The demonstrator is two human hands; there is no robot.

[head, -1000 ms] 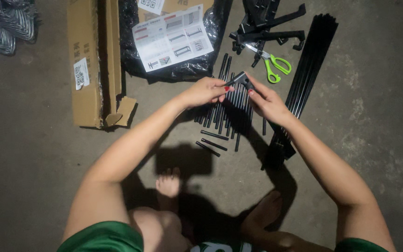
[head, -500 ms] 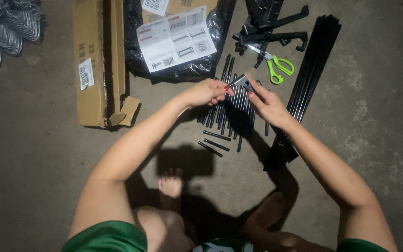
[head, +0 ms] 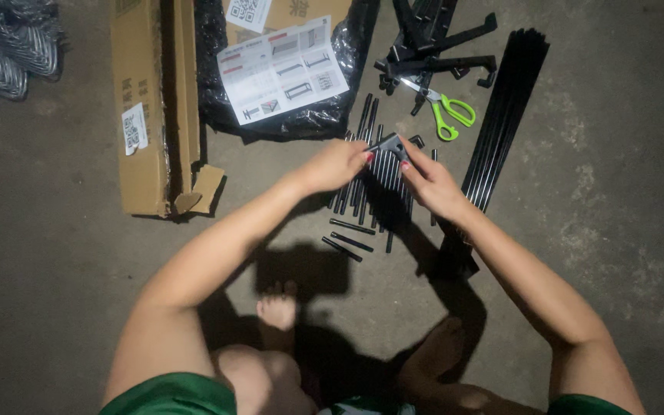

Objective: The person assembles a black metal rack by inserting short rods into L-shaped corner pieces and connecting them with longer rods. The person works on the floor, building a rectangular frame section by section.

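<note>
**Both hands on one small part above the loose rods**

Nearest, the person's bare feet (head: 278, 307) rest on the concrete floor (head: 616, 230). Just beyond, the left hand (head: 337, 165) and right hand (head: 430, 184) meet, fingertips of both pinching a small dark piece (head: 390, 144) held over a scatter of short black rods (head: 363, 207). To the right lies a bundle of long black rods (head: 501, 123).

Farther off sit green-handled scissors (head: 449, 114), black brackets (head: 439, 46), an instruction sheet (head: 282, 69) on a black plastic bag (head: 217, 84), and an opened cardboard box (head: 144, 107) at left.

Work looks early: the parts are unpacked and spread out, nearly all still loose, nothing visibly joined.

Compared with a second ago, the hands have hardly shifted; the grip on the piece is the same, and the surrounding parts lie as they did.
</note>
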